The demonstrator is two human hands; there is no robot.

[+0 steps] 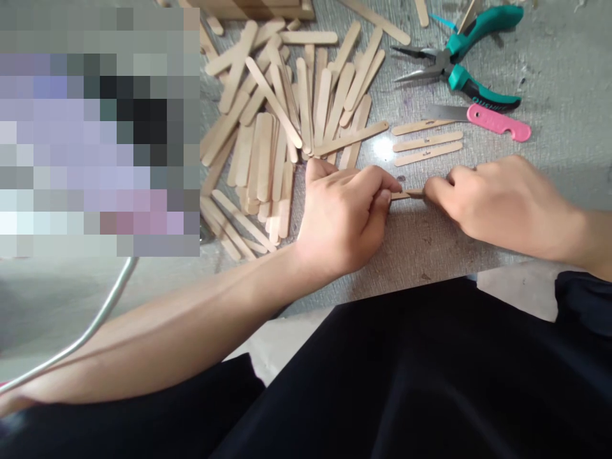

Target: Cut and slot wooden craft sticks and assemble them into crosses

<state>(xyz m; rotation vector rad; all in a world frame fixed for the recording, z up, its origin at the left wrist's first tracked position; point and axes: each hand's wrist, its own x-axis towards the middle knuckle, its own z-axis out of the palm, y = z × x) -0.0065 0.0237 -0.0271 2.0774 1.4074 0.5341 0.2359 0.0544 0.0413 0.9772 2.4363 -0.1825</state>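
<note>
One stick (400,196) spans the gap between left hand (347,210) and right hand (507,204), low over the surface (421,245). The left fingers pinch it, seemingly to steady it; the right fingers curl near its other end, pinching what I can't tell. Three sticks (430,140) lie apart, perhaps kept from the pile (264,153).

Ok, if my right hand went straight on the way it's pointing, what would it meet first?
Apart from the wooden stick between them, your right hand would likely meet your left hand first, though depth is hard to judge.
</note>
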